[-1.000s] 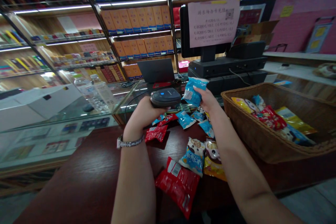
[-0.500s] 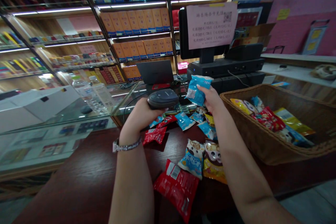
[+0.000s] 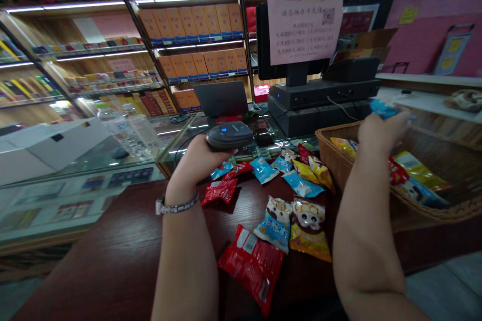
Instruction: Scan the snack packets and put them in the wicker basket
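Nearest the viewer, two bare forearms reach out over a dark red wooden bench (image 3: pixel 94 251). The left hand (image 3: pixel 198 168), a metal watch (image 3: pixel 176 204) on its wrist, has a clenched grip around a black handheld barcode scanner (image 3: pixel 229 136), held just above the bench's far edge. The right hand (image 3: pixel 380 135) is raised over the rim of a wicker basket (image 3: pixel 335 143), its grip pinching a blue snack packet (image 3: pixel 382 109), mostly hidden behind the fingers. Snack packets lie loose on the bench between the arms: a large red packet (image 3: pixel 251 268) closest, then a blue-and-white packet (image 3: pixel 274 224) beside a yellow packet (image 3: pixel 309 230), with smaller blue packets (image 3: pixel 263 170) along the far edge, near a glass display counter (image 3: pixel 94 180). More packets (image 3: pixel 417 180) lie in the basket, below and beyond the right hand. Farther off stand a laptop (image 3: pixel 220 99), a monitor (image 3: pixel 263 45) bearing a pink paper sign (image 3: pixel 305 30), and shelves of boxed goods (image 3: pixel 192 25).
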A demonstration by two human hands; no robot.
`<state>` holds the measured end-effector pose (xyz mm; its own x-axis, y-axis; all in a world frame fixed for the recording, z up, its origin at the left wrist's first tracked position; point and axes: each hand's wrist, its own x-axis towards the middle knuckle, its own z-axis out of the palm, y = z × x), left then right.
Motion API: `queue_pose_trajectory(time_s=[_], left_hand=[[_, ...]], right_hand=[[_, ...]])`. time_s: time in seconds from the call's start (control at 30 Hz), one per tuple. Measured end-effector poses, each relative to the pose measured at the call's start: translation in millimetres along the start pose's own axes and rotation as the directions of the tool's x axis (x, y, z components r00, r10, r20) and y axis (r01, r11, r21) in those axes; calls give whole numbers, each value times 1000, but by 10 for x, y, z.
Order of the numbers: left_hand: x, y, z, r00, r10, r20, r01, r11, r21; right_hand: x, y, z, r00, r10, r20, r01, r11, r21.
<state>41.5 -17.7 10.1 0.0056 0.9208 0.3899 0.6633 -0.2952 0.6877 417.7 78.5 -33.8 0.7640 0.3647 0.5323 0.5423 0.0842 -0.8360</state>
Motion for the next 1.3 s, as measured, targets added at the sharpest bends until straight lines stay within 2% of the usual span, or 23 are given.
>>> queue_pose_trajectory(time_s=[0.03, 0.07, 0.1, 0.13, 0.2, 0.23, 0.27, 0.3, 0.33, 0.37, 0.4, 0.43, 0.47, 0.5, 0.53, 0.63, 0.7, 0.77, 0.93, 1.03, 1.17, 1.23, 1.3], left_hand=[[-3, 1, -2, 1000, -1, -1, 1, 1000, -1], [-6, 2, -4, 1000, -2, -4, 2, 1000, -1], [-10, 3, -7, 1000, -3, -7, 3, 1000, -2], [-13, 5, -10, 1000, -4, -9, 4, 1000, -1], [-18, 3, -16, 1000, -12, -6, 12, 1000, 9], [-20, 0, -20, 1000, -19, -6, 19, 1000, 17], [-21, -4, -24, 1000, -28, -6, 28, 999, 22], [-20, -9, -28, 999, -37, -10, 38, 999, 25], [-19, -14, -32, 999, -46, -14, 47, 999, 24], [-17, -19, -36, 998, -53, -17, 53, 998, 20], [-15, -21, -39, 998, -55, -19, 56, 998, 15], [-12, -22, -41, 998, -54, -19, 54, 998, 12], [-9, -21, -43, 999, -48, -20, 48, 999, 12], [-8, -18, -44, 999, -41, -23, 41, 999, 15], [-9, -14, -45, 999, -34, -29, 35, 999, 19], [-22, -2, -45, 998, -39, -44, 41, 999, 23], [-37, -2, -46, 997, -56, -43, 58, 998, 24], [-50, -12, -49, 997, -57, -43, 58, 998, 22], [-59, -65, -58, 998, -33, -47, 34, 999, 22], [-62, -77, -60, 998, -29, -50, 31, 999, 32], [-67, -59, -64, 998, -33, -44, 34, 999, 27], [-66, -54, -69, 998, -36, -47, 37, 999, 31], [-63, -55, -75, 998, -30, -53, 32, 999, 28]], right_hand=[[-38, -84, -50, 991, 110, -71, -113, 993, -37], [-81, -176, -87, 977, 165, -138, -173, 983, -52], [-124, -265, -107, 971, 155, -180, -166, 985, -47], [-166, -344, -109, 982, 75, -175, -79, 997, -20], [-253, -458, -53, 991, -125, -42, 129, 987, 97], [-304, -493, 3, 970, -220, 102, 200, 963, 181], [-367, -519, 75, 911, -296, 289, 221, 939, 263], [-445, -541, 156, 795, -351, 495, 205, 923, 325], [-542, -565, 242, 618, -390, 682, 180, 915, 360], [-660, -595, 325, 392, -408, 825, 173, 913, 369], [-799, -633, 401, 129, -402, 907, 206, 905, 371], [-957, -682, 466, -105, -361, 927, 257, 890, 376], [-1134, -737, 518, -302, -290, 908, 316, 869, 382], [-1323, -797, 556, -451, -221, 865, 376, 832, 408], [-1520, -856, 580, -552, -161, 818, 412, 800, 436], [-2090, -994, 579, -764, -48, 643, 389, 762, 518], [-2388, -1037, 538, -833, 21, 553, 381, 747, 545], [-2589, -1048, 489, -861, 100, 498, 405, 728, 554], [-2780, -1030, 407, -830, 264, 492, 533, 636, 558], [-2832, -1002, 409, -846, 275, 457, 516, 637, 572], [-2802, -942, 514, -878, 209, 430, 437, 714, 547], [-2668, -909, 601, -886, 101, 452, 346, 794, 500], [-2441, -873, 684, -853, -55, 519, 217, 868, 447]])
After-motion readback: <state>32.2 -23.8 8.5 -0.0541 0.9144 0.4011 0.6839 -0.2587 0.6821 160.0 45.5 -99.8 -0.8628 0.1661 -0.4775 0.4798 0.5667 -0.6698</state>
